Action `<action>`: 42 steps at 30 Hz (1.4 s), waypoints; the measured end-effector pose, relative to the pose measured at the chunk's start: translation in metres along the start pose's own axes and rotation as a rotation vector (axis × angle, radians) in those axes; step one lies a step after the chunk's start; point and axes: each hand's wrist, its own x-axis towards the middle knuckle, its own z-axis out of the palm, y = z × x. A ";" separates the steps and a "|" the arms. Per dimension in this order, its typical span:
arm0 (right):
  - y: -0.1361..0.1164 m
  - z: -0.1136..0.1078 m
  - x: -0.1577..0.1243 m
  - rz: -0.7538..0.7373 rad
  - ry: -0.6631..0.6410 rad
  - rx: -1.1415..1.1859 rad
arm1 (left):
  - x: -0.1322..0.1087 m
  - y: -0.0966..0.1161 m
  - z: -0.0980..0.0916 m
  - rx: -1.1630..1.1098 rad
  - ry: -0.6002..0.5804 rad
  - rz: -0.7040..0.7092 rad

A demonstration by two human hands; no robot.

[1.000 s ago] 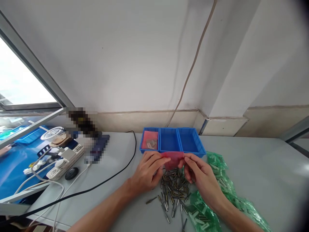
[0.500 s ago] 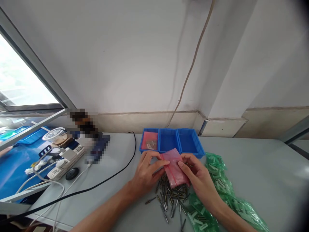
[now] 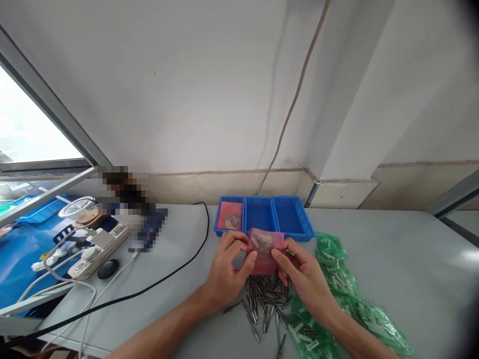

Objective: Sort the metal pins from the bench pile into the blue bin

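Note:
A small pink plastic bag (image 3: 265,263) is held up between my hands, with pale pieces showing through its upper part. My left hand (image 3: 231,267) pinches its left edge between thumb and fingers. On the right edge, my right hand (image 3: 299,269) grips it the same way. Below the bag, a pile of small metal pins (image 3: 258,304) with brass-coloured parts lies loose on the grey table (image 3: 179,269). Just behind my hands stands a row of three blue trays (image 3: 277,219); the left one contains another pink bag (image 3: 229,214) with pale pieces in it.
Green plastic bags (image 3: 339,279) of small parts lie along the right of my right forearm. At the left are a white power strip (image 3: 90,257), a round black object (image 3: 108,269) and a long black cable (image 3: 149,286). A wall (image 3: 209,99) rises behind the table.
The pink bag has been turned, so its pale contents now show near the top. Both hands stay on it, and the view has shifted slightly.

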 end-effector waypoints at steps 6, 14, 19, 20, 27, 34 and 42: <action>-0.005 -0.001 -0.001 0.045 0.006 0.041 | -0.002 0.000 -0.005 0.030 -0.069 0.170; -0.012 -0.001 0.000 0.060 0.062 0.044 | 0.001 -0.001 -0.010 0.058 -0.083 0.320; -0.009 0.000 -0.001 0.115 0.031 0.147 | -0.001 -0.005 -0.006 0.013 -0.093 0.271; -0.008 0.000 -0.001 0.110 0.029 0.167 | -0.002 -0.006 -0.005 0.019 -0.085 0.266; -0.004 -0.001 0.000 0.075 0.035 0.108 | -0.003 -0.018 0.001 0.067 -0.094 0.303; -0.013 -0.003 -0.002 -0.021 0.052 -0.044 | 0.001 -0.011 -0.005 0.055 -0.003 0.221; -0.021 -0.005 -0.005 -0.152 -0.014 -0.220 | 0.001 -0.011 -0.001 -0.013 -0.010 0.020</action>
